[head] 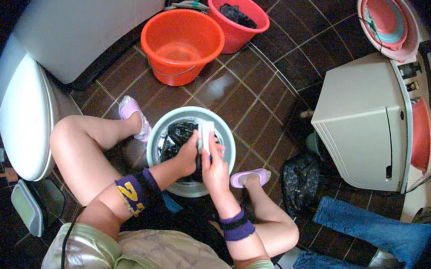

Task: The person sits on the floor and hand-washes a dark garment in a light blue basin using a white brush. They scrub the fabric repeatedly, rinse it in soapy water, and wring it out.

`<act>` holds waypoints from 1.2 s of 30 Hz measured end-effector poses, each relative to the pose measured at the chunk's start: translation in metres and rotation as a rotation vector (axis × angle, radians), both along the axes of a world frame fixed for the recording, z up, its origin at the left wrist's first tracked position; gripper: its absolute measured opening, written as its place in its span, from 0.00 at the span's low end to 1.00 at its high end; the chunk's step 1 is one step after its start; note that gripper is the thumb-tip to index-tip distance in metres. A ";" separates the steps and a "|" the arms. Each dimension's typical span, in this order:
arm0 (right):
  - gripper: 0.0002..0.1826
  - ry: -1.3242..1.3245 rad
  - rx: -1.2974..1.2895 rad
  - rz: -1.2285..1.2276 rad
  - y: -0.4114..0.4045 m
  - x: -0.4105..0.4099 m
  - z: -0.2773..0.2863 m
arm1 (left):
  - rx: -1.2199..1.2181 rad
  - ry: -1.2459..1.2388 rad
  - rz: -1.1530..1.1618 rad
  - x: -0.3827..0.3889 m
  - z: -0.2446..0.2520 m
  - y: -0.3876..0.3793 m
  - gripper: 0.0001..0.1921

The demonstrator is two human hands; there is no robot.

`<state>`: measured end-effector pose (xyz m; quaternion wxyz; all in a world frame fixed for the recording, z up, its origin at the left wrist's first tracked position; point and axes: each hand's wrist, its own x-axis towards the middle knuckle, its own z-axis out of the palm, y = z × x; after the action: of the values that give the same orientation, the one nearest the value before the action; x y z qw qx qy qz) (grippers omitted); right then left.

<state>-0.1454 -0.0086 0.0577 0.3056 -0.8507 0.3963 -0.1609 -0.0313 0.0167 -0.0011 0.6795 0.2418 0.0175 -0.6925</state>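
Observation:
A pale round basin (228, 153) stands on the floor between my feet. Dark wet fabric (180, 132) and shiny water lie inside it. Over the basin, my right hand (215, 171) grips a white oblong object (206, 132), with its index finger stretched along the top. My left hand (186, 155) closes around the same object from the left side, thumb up against its edge. Whether this object is a brush, a bar or a shoe sole, I cannot tell. Something dark shows between the two hands, partly hidden by them.
Ahead stand an orange bucket (180, 67) and a red bucket (240, 36) holding dark cloth. A white toilet lid (25, 119) is at the left. On the right are a light cabinet (359, 136), a dark patterned bag (300, 184) and blue jeans (365, 221). Brown tiles (218, 88) cover the floor.

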 end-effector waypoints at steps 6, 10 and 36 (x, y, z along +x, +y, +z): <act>0.32 -0.138 0.051 0.138 0.019 -0.003 -0.007 | -0.040 -0.132 0.206 0.008 -0.004 0.001 0.34; 0.31 0.061 0.136 0.018 0.014 -0.003 0.002 | 0.003 -0.047 0.054 0.000 -0.003 0.004 0.33; 0.36 -0.348 0.449 -0.167 -0.043 -0.013 -0.010 | -0.211 0.160 -0.040 -0.017 -0.002 0.010 0.32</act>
<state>-0.1587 -0.0513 0.0478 0.5352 -0.6860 0.4320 -0.2374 -0.0478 0.0267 -0.0032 0.6838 0.1133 -0.0062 -0.7208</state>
